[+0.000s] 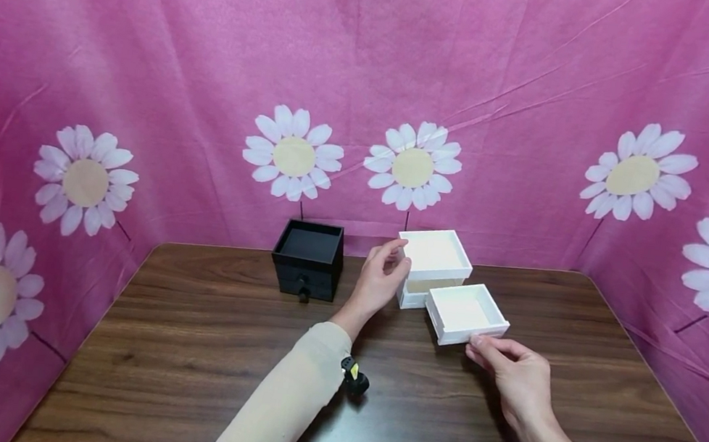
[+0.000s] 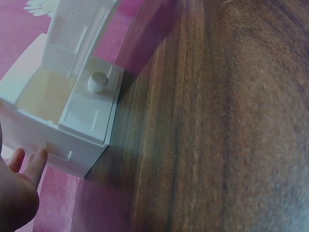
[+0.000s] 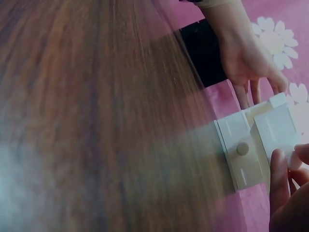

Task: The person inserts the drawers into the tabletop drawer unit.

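Note:
A small white drawer box stands near the back of the table, its upper opening bare and a lower drawer with a round knob in place. My left hand touches the box's left side wall with its fingers, as the left wrist view also shows. In front of the box, a white drawer is drawn out and looks raised and slightly tilted. With thumb and fingers, my right hand pinches this drawer by its front knob. The drawer's inside shows no contents.
Left of the white box stands a black drawer box with knobs at its front. Both are on a brown wooden table. A pink cloth with white daisies hangs close behind and along the sides.

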Demonstrator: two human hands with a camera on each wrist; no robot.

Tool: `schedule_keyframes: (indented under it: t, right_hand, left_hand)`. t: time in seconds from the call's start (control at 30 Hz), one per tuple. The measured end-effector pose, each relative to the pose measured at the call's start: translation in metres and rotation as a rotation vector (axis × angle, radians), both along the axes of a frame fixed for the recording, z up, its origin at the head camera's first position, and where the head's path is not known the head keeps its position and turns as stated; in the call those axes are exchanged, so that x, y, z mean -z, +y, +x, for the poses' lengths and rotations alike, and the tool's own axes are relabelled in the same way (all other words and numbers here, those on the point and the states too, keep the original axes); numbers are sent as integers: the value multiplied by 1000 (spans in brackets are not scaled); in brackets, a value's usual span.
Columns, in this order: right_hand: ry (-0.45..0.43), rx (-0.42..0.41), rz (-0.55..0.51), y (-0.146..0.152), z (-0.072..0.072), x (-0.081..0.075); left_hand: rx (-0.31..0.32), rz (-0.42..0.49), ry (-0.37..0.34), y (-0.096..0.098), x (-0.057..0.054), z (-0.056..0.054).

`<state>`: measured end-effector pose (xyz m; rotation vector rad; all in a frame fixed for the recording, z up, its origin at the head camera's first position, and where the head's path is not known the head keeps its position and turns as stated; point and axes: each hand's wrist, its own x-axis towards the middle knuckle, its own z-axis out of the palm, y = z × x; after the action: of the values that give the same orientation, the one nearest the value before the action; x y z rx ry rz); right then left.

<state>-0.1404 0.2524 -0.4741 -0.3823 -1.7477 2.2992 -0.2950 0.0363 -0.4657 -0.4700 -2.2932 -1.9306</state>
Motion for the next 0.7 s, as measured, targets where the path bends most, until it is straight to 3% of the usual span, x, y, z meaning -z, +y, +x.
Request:
schedule_keyframes:
  t: [0.7]
  right_hand:
    - [3, 3, 18, -26, -6, -3]
  left_hand:
    - [1, -1, -4, -1, -1, 0]
